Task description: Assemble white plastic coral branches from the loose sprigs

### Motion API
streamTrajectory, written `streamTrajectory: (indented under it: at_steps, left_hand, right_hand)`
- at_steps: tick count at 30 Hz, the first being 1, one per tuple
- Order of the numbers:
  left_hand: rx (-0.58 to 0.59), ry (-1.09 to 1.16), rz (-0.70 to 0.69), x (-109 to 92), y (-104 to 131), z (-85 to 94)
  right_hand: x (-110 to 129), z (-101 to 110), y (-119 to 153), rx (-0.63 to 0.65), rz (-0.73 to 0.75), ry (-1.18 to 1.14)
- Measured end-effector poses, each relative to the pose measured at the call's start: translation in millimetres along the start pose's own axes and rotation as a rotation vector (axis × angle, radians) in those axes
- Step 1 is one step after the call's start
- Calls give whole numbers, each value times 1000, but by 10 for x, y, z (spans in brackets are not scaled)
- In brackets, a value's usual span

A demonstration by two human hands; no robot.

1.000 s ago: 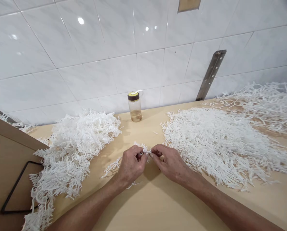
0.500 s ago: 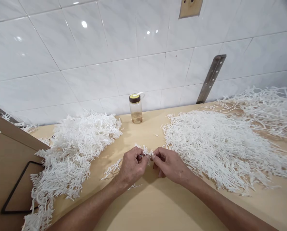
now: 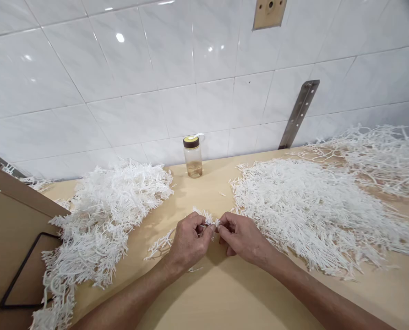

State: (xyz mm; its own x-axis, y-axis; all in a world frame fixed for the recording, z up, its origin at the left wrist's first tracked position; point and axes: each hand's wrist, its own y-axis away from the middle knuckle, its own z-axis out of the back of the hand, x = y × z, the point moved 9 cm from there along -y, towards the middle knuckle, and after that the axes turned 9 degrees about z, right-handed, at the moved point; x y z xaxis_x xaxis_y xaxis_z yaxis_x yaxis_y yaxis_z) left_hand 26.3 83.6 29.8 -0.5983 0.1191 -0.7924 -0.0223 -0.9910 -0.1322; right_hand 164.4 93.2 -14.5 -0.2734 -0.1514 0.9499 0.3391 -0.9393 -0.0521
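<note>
Both hands meet over the middle of the table, pinching a small white branched sprig [image 3: 207,217] that looks like plastic. My left hand [image 3: 192,237] is closed on its stem side, thumb against the fingers. At the sprig's right end, the fingertips of my right hand [image 3: 240,236] are pressed together; their exact grip is partly hidden. A loose white branched piece [image 3: 161,245] lies just left of my left hand, and a small white scrap [image 3: 194,269] lies below it.
A heap of white frilly sprigs [image 3: 111,206] spreads on the left beside a brown box [image 3: 15,238]. To the right is a wide pile of white pieces [image 3: 307,206], with bare white branches [image 3: 386,158] behind. A capped bottle [image 3: 193,158] stands by the tiled wall [image 3: 128,68].
The hands stay nearly in place, with a slight shift of the fingers around the sprig. The whole view has tilted very slightly.
</note>
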Motion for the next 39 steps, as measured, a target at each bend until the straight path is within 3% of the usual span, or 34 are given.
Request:
streamTrajectory:
  at_steps: [6,9,11,13,16,20,25,29,31,35,39]
  left_hand:
    - [-63,11,-182,-176,85,49]
    - [-81,51,-308,-315,161,99]
    - [-30,65,-329,-332,167,61]
    - [46,94,-237,-228,103,-14]
    - [115,203,14,55,-27,-93]
    - [190,398,229,250,-91,-137]
    - [225,503,340,267,-84,-129]
    - [212,491,323,264,-87,-128]
    - [206,440,284,257,-87,-138]
    - [174,292,170,188,-68,-147]
    - [147,209,104,116,-43,-150]
  right_hand:
    - [19,13,1,-27,-6,27]
    - [-62,100,-6,-123,-81,0]
    - [-77,182,-7,-196,-96,26]
    - [-12,251,-10,-243,-47,49]
    - [136,374,8,-311,47,39]
    - [254,669,58,-432,81,108]
    - [496,1170,159,-657,260,501]
    - [642,1301,236,-770,365,733]
    - [615,1167,182,-655,358,667]
    - [497,515,45,-179,309,445]
    - [433,232,45,-76,291,452]
